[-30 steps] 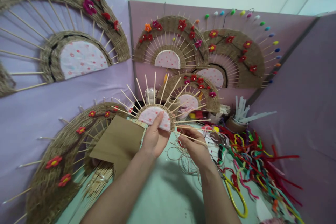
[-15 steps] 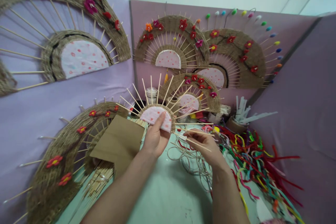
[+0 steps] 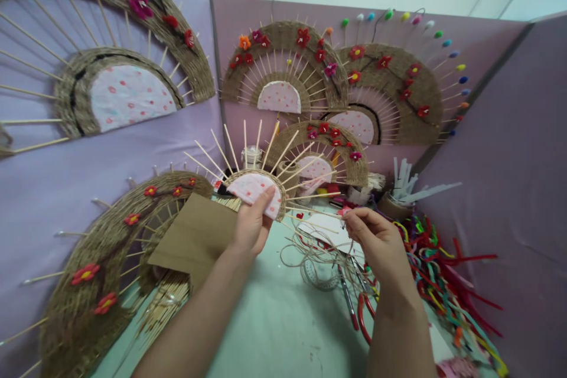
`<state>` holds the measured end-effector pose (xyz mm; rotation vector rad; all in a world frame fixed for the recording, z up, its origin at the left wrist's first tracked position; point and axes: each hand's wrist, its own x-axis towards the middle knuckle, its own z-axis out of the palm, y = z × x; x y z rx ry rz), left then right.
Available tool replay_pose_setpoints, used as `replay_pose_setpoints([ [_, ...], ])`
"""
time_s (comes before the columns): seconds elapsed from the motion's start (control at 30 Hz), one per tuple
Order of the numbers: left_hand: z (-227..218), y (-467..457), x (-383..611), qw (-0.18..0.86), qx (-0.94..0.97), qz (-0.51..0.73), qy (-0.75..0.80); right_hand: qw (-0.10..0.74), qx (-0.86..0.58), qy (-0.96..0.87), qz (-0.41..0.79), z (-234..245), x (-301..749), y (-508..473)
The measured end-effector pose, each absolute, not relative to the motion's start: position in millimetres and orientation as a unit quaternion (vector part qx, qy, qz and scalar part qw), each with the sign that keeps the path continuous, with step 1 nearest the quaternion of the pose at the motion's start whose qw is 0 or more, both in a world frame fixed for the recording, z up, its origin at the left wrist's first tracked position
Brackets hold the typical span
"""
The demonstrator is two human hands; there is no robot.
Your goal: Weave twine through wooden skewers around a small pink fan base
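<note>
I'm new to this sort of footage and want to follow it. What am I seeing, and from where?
No machine here: these are a person's own bare hands, viewed by a camera worn on the head, looking forward and down. The left hand holds a spotted half-disc, thumb on its face; wooden sticks fan out from its cord-wrapped rim. The right hand has its fingertips together near the lower sticks' ends; what they pinch is too small to tell. On the pale green table are tangled twine, brown cardboard, a stick bundle and colourful pipe cleaners. Behind, flower-decorated half-rounds hang on panels.
</note>
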<state>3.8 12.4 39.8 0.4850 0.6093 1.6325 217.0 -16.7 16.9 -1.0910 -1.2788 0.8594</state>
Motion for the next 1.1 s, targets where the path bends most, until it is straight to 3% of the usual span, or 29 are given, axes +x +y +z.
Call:
replay_pose_setpoints([
  [0.23,52.4,2.0,6.3,0.662,0.108,0.705,0.23,0.611,-0.423,-0.526,0.412,9.0,201.7,-6.5],
  [0.43,56.5,-3.3,7.4,0.641,0.095,0.736,0.196,0.387,-0.404,-0.704,0.438,9.4,157.8,-10.1],
  [0.53,56.2,-4.1,7.0,0.653,0.101,0.727,0.186,0.34,-0.359,-0.736,0.462,10.7,138.8,-17.4],
  [0.77,54.9,-2.9,2.8,0.737,0.133,0.648,0.14,0.35,-0.379,-0.751,0.413,8.4,148.2,-13.1],
  [1.1,47.2,3.8,2.1,0.701,0.162,0.671,0.177,0.355,-0.402,-0.736,0.413,8.5,160.8,-9.5],
])
